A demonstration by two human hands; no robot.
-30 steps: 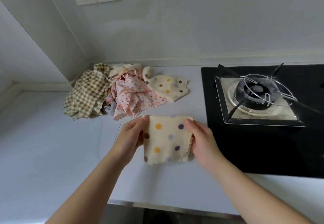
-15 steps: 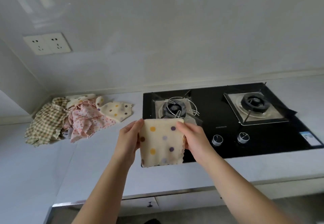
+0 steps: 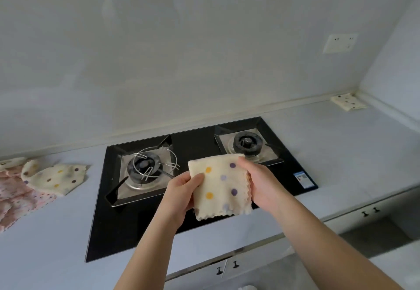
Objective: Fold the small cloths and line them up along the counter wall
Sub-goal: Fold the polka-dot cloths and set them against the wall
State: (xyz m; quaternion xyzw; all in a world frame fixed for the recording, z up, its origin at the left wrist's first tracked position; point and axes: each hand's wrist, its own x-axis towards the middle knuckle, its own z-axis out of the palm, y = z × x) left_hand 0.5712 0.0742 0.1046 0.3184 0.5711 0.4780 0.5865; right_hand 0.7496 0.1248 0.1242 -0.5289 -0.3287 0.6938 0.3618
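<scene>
A folded cream cloth with yellow and purple dots hangs in the air above the front of the black hob. My left hand grips its left edge and my right hand grips its right edge. A second folded dotted cloth lies in the far right corner against the counter wall. At the left edge lies a loose pile: an unfolded dotted cloth and a pink flowered cloth, partly cut off by the frame.
The black gas hob has two burners, the left one with a wire ring on it. Grey counter stretches right of the hob toward the corner. Cabinet doors with small knobs sit below the counter edge.
Both hands have lifted the folded dotted cloth off the counter and carried it right, over the hob. My view has swung right, so the loose pile now sits at the left edge.
</scene>
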